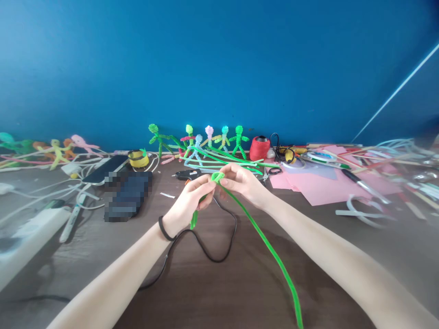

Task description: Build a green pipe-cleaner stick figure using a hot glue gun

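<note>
Both hands meet above the middle of a dark wooden table. My left hand (195,194), with a black band at the wrist, is closed on a small coiled green pipe cleaner piece (217,177). A short green end hangs below its fingers. From the right, my right hand (242,183) pinches the same green piece with thumb and fingers. A long green strand (270,246) runs from there down and to the right, curving toward the bottom edge. The exact grip of the fingertips is partly hidden.
Pipe cleaner figures (239,139) stand along the blue wall, with loose green stems (226,157) before them. A glue gun (188,175) with black cable (219,260) lies behind my hands. Phones (128,196) and white cables are left; red thread (259,148) and pink paper (318,185) right.
</note>
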{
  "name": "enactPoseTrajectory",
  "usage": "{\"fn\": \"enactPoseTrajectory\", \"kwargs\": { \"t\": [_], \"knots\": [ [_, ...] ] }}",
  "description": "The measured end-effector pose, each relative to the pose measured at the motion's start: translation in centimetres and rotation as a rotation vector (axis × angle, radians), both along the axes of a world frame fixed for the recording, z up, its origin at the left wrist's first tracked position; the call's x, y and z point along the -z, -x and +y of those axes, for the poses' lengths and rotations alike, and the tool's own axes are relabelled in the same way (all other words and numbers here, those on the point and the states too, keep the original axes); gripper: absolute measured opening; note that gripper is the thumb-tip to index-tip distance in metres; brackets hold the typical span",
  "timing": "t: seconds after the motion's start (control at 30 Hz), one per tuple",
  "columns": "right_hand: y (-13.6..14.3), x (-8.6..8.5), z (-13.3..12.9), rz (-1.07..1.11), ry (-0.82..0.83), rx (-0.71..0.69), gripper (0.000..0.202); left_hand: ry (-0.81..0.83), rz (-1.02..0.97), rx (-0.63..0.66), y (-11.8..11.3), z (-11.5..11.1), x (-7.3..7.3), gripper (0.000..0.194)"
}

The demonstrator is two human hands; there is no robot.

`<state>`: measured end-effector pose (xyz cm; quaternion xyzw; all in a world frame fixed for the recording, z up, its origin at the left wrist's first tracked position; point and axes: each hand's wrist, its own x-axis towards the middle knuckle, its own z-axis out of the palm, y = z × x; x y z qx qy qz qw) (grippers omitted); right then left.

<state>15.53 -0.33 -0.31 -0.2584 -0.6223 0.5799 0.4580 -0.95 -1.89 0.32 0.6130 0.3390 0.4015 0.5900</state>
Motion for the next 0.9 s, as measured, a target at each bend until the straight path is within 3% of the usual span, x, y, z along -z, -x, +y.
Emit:
{"fn": "enactPoseTrajectory", "kwargs": {
  "t": [0.23,0.6,0.7,0.9],
  "knots": [
    [0.1,0.1,-0.1,-0.09,-0.037,-0.012,0.022,0.048,-0.067,-0.037,-0.1,0.0,0.1,0.025],
    [0.2,0.1,-0.2,-0.101,-0.072,0.037,0.015,0.351,-0.261,0.116,-0.4,-0.1,-0.3,0.026],
    [0.3,0.3,0.0,-0.117,-0.063,0.097,0.014,0.288,-0.185,0.073,-0.4,-0.1,-0.1,0.025],
    [0.3,0.6,0.2,-0.152,-0.051,0.174,0.012,-0.044,0.123,-0.158,-0.5,0.1,0.7,0.019]
  ]
}}
